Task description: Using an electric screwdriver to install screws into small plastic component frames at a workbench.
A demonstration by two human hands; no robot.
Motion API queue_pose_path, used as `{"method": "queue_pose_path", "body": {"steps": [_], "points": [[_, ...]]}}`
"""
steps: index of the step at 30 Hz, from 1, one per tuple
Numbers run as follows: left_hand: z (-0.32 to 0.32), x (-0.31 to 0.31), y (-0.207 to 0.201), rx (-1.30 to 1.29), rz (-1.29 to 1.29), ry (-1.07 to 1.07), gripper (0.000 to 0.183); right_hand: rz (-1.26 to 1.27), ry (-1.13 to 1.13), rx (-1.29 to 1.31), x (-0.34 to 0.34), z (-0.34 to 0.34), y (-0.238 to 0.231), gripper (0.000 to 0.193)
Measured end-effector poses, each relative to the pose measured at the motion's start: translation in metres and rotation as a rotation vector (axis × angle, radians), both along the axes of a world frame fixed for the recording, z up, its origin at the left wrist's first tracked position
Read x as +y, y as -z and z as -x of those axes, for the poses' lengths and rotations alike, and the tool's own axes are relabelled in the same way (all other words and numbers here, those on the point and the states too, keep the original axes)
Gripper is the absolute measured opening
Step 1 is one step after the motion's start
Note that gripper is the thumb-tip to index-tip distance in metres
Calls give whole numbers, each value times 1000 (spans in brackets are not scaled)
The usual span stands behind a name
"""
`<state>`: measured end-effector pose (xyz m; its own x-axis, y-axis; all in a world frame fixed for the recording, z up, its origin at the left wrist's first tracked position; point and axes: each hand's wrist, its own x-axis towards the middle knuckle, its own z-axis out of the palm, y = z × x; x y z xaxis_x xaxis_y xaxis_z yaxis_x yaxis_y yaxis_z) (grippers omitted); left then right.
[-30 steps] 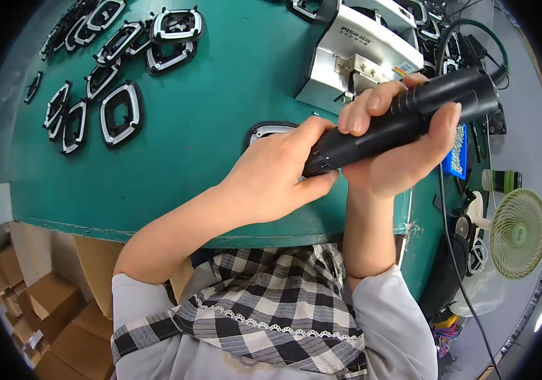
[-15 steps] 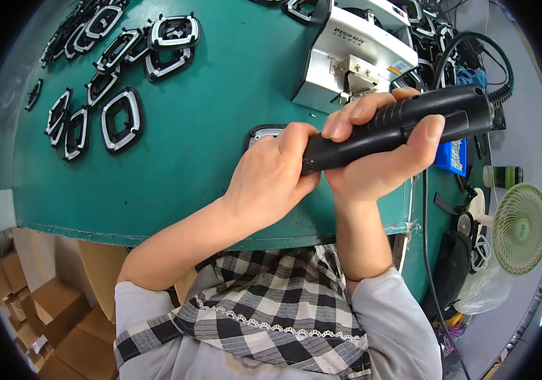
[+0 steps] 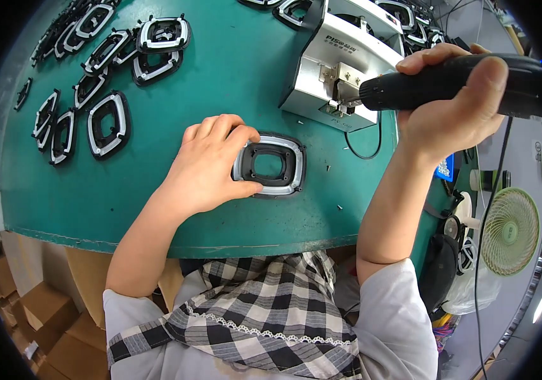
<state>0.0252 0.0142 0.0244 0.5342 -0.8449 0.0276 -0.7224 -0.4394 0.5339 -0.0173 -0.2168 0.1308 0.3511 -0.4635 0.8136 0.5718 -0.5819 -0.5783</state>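
Note:
In front of me a black-and-silver ring-shaped frame (image 3: 292, 170) lies flat on the green table. My left hand (image 3: 210, 161) grips its left side, thumb at the lower edge and fingers at the upper. Up to the right, my right hand (image 3: 454, 104) is wrapped round a black electric screwdriver (image 3: 435, 88), its tip pointing left into the front of a silver box-shaped screw feeder (image 3: 340, 69). The feeder's metal block is partly behind the tip, so I cannot tell whether a screw is on it.
Several similar frames (image 3: 107, 125) are spread and stacked at the left. A few loose screws (image 3: 339, 207) lie right of the held frame. A blue tray of screws (image 3: 445, 168), a green fan (image 3: 510, 231) and cables are at the right. Cardboard boxes (image 3: 46, 310) stand below the table's left.
My right hand has carried the screwdriver from above the frame up and right to the feeder. My left hand has shifted left and now holds only the frame, which shows fully.

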Motion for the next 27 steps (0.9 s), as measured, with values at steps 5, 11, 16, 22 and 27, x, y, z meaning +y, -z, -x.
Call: {"method": "queue_pose_path", "body": {"steps": [5, 11, 16, 22, 27], "points": [[-1, 0, 2, 22, 20, -1, 65, 20, 8, 27, 0, -6, 9, 54], [2, 7, 6, 59, 66, -63, 69, -147, -159, 54, 12, -2, 5, 43], [1, 2, 11, 45, 93, -61, 72, -223, -278, 217, 45, -7, 26, 59], [4, 3, 13, -11, 90, -99, 71, -125, -317, 270, 88, -16, 38, 56], [3, 2, 15, -19, 72, -90, 73, -58, -340, 222, 83, -32, 60, 52]]}}
